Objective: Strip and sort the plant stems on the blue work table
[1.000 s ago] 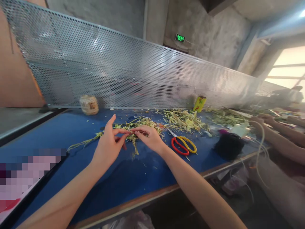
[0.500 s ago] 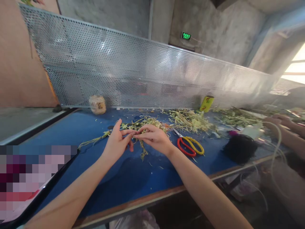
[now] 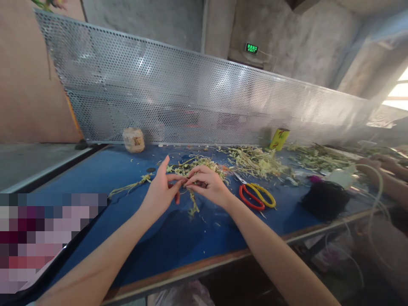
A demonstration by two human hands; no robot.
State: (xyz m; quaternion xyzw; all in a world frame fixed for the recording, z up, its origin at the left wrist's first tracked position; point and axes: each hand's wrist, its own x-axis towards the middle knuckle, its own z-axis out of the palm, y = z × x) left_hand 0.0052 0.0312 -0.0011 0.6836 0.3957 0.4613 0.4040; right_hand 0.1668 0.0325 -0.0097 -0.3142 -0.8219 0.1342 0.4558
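Greenish sprig (image 3: 194, 206) dangling just under the left hand (image 3: 162, 187) and right hand (image 3: 207, 185), fingertips bunched close, honestly can't tell if either's clamped on it. Pale plant pile (image 3: 205, 162) right behind, scissors (image 3: 246, 184) to the right, blue table (image 3: 178, 246) underneath.

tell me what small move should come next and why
Probably a slight twist of the right hand against the left hand: the two meet in a pinch at the top of the green sprig, exact hold hidden, and the scissors lie apart, untouched.
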